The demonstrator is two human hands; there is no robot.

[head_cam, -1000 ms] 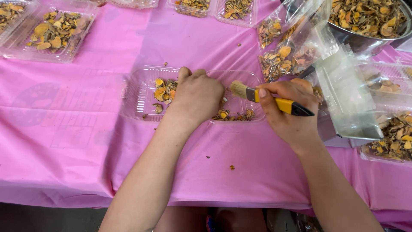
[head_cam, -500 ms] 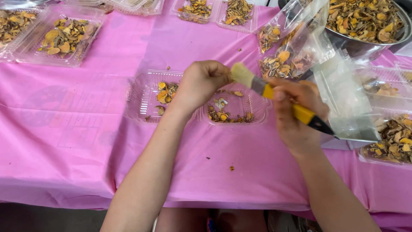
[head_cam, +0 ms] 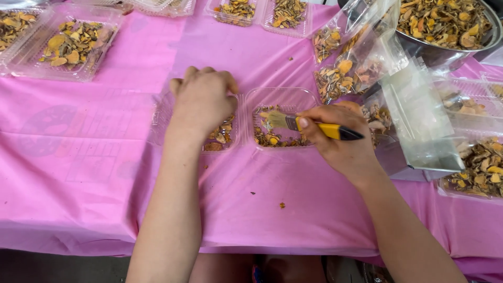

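Note:
A clear plastic clamshell tray (head_cam: pixel 277 99) lies open on the pink tablecloth (head_cam: pixel 94 173), with dried yellow and brown slices (head_cam: pixel 270 139) in both halves. My left hand (head_cam: pixel 201 99) rests palm down over the left half, fingers curled into the slices. My right hand (head_cam: pixel 340 139) grips a small brush (head_cam: pixel 309 126) with a yellow and black handle. Its pale bristles point left into the right half, just above the slices.
More clear trays of dried slices (head_cam: pixel 68 44) line the far edge. A metal bowl (head_cam: pixel 445 26) full of slices stands far right, with filled plastic bags (head_cam: pixel 351 57) leaning on it. Further trays (head_cam: pixel 477 167) sit at the right. Crumbs (head_cam: pixel 282 205) dot the cloth.
My left hand came down from a raised position onto the left half of the tray. My right hand lowered the brush, and its bristles now reach into the right half.

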